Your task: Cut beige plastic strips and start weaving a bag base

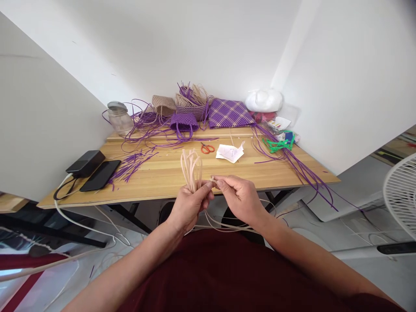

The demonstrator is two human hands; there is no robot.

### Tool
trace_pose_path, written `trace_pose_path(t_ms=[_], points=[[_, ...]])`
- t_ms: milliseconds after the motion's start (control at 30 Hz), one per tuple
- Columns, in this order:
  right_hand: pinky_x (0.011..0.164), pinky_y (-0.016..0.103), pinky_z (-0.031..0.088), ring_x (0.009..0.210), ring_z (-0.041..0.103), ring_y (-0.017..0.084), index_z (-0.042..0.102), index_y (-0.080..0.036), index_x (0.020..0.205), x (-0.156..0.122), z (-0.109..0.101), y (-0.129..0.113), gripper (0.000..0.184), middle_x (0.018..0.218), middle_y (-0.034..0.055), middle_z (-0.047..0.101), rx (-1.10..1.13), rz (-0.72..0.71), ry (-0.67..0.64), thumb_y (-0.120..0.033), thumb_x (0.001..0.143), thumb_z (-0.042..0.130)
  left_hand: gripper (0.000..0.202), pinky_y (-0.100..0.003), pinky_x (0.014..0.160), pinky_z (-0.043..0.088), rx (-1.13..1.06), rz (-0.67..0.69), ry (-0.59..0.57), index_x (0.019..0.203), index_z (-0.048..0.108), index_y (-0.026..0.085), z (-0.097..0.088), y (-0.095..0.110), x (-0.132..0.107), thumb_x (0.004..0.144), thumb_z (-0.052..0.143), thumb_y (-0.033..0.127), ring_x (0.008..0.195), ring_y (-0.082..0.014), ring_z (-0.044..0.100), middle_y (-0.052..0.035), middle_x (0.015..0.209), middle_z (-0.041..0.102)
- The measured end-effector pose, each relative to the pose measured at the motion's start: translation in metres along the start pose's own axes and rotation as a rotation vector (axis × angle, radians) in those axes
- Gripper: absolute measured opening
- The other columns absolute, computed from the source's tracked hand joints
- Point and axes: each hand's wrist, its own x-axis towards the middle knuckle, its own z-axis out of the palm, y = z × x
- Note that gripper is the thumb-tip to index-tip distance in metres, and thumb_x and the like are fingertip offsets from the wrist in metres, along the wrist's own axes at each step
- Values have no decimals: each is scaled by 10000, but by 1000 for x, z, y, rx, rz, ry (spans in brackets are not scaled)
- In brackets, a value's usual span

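Observation:
A looped bundle of beige weaving strips (191, 169) rises out of my left hand (191, 203), whose fingers are closed around it. My right hand (240, 195) pinches a beige strip end (213, 180) close to the left thumb, and the two hands nearly touch. Long beige strips trail below both hands over my lap. Past my hands on the table lie orange-handled scissors (207, 148) and a creased white paper (230, 152) with writing on it.
Along the wall stand a purple plaid woven piece (230, 113), a small purple bag (183, 122), a beige woven basket (163, 105) and a glass jar (120, 119). A phone (100, 175) and black box (85, 164) lie left. A fan (403, 195) stands right.

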Motion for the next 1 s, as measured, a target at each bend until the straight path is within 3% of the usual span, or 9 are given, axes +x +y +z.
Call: trace_pose_path(t_ms=[133,300,500,600,733,867,1000], points=[[717,312,562,782,692,195,742,-183,986,1,4,8,231,892,67,740,200,162,12,-363,884,638,262,-170,418,257,59,10,-30,795,643,138,0,-2,-1,817,696,394,449,-49,442,-17,645,630],[588,249,507,619,639,149,723,-151,872,3,7,8,188,714,44,707,192,228,75,-327,812,697,275,-165,389,233,69,-16,-48,844,643,142,1,-7,0,808,706,407,512,-88,528,-40,679,651],[477,204,390,469,472,83,687,-146,848,0,7,4,180,543,-23,578,105,213,120,-323,814,684,355,-159,394,185,-86,-53,24,944,696,129,5,-11,1,725,796,390,441,-26,349,-3,642,615],[474,203,386,476,474,85,653,-151,859,-2,7,4,205,549,-28,569,145,208,111,-351,826,677,377,-167,399,171,-131,-70,70,906,715,107,8,-9,1,666,842,370,445,-23,330,10,604,576],[521,216,460,553,571,117,621,-159,903,-4,7,6,239,625,0,631,260,243,59,-387,848,661,367,-184,396,130,-165,-86,130,878,718,108,10,-7,1,643,858,353,419,-26,252,78,469,401],[472,212,440,460,521,95,653,-158,964,-3,6,6,263,601,-10,625,279,244,34,-400,859,650,368,-193,405,140,-146,-68,115,874,729,100,11,-9,1,635,860,347,422,-27,255,64,480,436],[513,220,446,497,546,107,688,-145,891,-2,7,6,218,552,-9,602,218,216,93,-353,825,683,370,-189,405,141,-139,-86,113,861,728,100,11,-12,1,642,855,370,420,-32,274,66,455,423]])
